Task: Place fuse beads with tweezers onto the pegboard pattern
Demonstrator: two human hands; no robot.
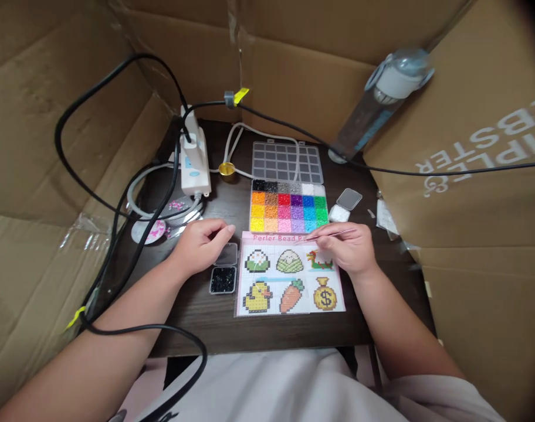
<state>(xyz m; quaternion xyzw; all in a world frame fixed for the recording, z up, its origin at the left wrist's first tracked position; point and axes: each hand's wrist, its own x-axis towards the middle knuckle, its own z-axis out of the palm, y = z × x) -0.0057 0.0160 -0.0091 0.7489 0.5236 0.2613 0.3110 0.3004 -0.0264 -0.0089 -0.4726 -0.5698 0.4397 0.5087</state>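
Observation:
My right hand [350, 246] pinches thin pinkish metal tweezers [331, 235], their tips over the top edge of a printed bead pattern sheet [267, 298]. On that sheet are several pixel pictures, among them a duck, a carrot and a money bag. Loosely curled, my left hand [205, 243] rests left of the sheet with no object showing in its fingers. Just beside it lies an open small clear box of black beads [223, 280], its lid partly behind the hand. Behind the sheet stands a sectioned box of coloured beads [289, 206], lid laid back.
A small open box of white beads [339, 213] sits at the right. A white power strip [195, 161] and black cables [138, 249] occupy the left, one crossing above my left forearm. At the back are a water bottle [377, 105] and a gold round piece [226, 170]. Cardboard walls surround the table.

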